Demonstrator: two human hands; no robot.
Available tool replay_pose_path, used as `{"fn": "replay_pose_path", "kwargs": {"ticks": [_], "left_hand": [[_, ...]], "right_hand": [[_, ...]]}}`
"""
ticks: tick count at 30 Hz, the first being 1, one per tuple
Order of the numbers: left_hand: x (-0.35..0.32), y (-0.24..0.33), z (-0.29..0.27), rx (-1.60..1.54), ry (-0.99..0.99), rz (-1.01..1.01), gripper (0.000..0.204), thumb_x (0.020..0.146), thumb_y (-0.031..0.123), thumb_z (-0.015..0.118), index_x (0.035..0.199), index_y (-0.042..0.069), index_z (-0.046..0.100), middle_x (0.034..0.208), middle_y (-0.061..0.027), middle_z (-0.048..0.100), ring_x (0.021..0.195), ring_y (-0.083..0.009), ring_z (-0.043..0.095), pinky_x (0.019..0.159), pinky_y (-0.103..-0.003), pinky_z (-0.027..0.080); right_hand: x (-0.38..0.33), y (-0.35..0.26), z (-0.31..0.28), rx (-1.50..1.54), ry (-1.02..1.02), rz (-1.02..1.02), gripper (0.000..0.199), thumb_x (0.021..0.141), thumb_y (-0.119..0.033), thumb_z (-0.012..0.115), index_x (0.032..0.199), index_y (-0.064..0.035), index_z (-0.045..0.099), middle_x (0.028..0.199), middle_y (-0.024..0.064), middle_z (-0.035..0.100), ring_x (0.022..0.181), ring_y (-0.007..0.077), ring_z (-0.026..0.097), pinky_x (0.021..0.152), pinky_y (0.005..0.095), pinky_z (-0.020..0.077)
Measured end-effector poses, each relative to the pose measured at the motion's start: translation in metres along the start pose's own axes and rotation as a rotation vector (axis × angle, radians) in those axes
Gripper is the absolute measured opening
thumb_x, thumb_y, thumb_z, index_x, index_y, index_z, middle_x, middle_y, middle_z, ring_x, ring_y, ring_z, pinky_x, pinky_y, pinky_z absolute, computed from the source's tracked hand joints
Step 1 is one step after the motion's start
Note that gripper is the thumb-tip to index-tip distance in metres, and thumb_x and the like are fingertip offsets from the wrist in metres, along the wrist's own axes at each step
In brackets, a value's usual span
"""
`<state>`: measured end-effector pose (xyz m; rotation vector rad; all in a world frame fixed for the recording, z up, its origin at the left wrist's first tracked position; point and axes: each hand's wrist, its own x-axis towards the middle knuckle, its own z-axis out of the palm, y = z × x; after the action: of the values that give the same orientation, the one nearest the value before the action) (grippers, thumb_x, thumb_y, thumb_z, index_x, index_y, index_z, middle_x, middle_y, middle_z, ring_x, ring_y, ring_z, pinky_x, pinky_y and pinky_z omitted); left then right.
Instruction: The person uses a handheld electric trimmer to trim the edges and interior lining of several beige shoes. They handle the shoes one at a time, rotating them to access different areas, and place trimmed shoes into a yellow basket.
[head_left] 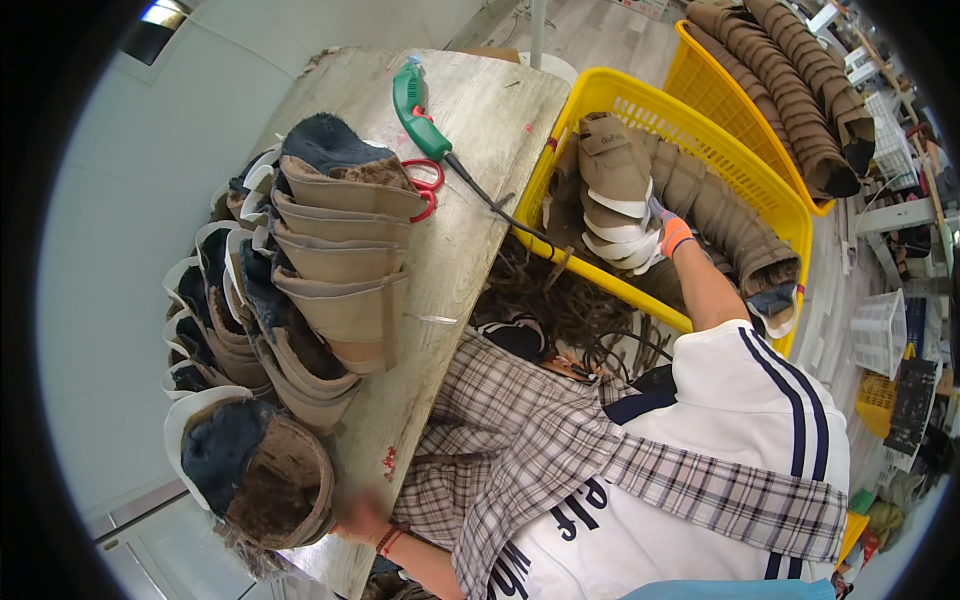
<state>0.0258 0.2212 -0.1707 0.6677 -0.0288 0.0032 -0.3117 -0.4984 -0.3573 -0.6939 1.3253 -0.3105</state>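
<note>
My right hand, in a thin glove with an orange cuff, reaches into the yellow basket. Its fingers close at the white edges of a stack of brown cap-like pieces, which partly hide them. On the wooden table, my left hand rests against the nearest piece, a brown cap-like shape lined with dark blue and brown plush. That hand's fingers are smeared, so their grip does not show. Behind it stand nested stacks of similar plush-lined pieces.
A green hand tool with a black cord and red-handled scissors lie on the table. The cord runs off toward the basket. Another yellow basket holds long brown stacks. Dark strip-like scraps lie below the table edge.
</note>
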Motion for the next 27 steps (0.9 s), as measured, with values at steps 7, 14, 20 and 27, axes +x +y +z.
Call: {"fn": "replay_pose_path", "kwargs": {"ticks": [7,14,20,27], "left_hand": [[0.004,-0.003,-0.001,0.019,0.008,-0.009,0.069,0.072,0.023,0.073,0.13,0.002,0.042,0.14,-0.0088,0.037,0.13,-0.029,0.03,0.111,-0.048,0.019],[0.005,-0.003,-0.002,0.04,0.017,-0.008,0.071,0.069,0.024,0.074,0.13,0.003,0.043,0.14,-0.0086,0.037,0.13,-0.0292,0.03,0.111,-0.049,0.019],[-0.004,0.002,-0.003,0.061,0.025,0.015,0.073,0.067,0.025,0.076,0.13,0.003,0.044,0.14,-0.0086,0.038,0.13,-0.0294,0.03,0.111,-0.049,0.018],[-0.001,0.001,-0.004,0.067,0.021,0.008,0.076,0.065,0.026,0.078,0.129,0.004,0.044,0.139,-0.0084,0.038,0.13,-0.0297,0.03,0.111,-0.05,0.018]], "right_hand": [[-0.008,-0.022,0.03,-0.524,0.169,-0.085,0.102,0.059,-0.052,0.077,0.135,-0.0004,0.032,0.129,0.0178,0.047,0.114,0.027,0.05,0.091,0.0339,0.0407],[-0.116,-0.023,0.122,-1.321,0.431,-0.253,0.117,0.05,-0.051,0.08,0.141,-0.0057,0.022,0.138,0.0294,0.029,0.116,0.037,0.048,0.091,0.0395,0.044],[-0.13,-0.015,0.145,-1.39,0.495,-0.355,0.116,0.059,-0.039,0.075,0.145,-0.0244,-0.001,0.145,0.0324,0.002,0.119,0.0382,0.046,0.085,0.0402,0.0475],[-0.057,-0.017,0.103,-1.594,0.618,-0.264,0.082,0.08,-0.015,0.05,0.145,-0.0307,0.003,0.115,0.0237,0.052,0.098,0.0363,0.059,0.083,0.043,0.047]]}}
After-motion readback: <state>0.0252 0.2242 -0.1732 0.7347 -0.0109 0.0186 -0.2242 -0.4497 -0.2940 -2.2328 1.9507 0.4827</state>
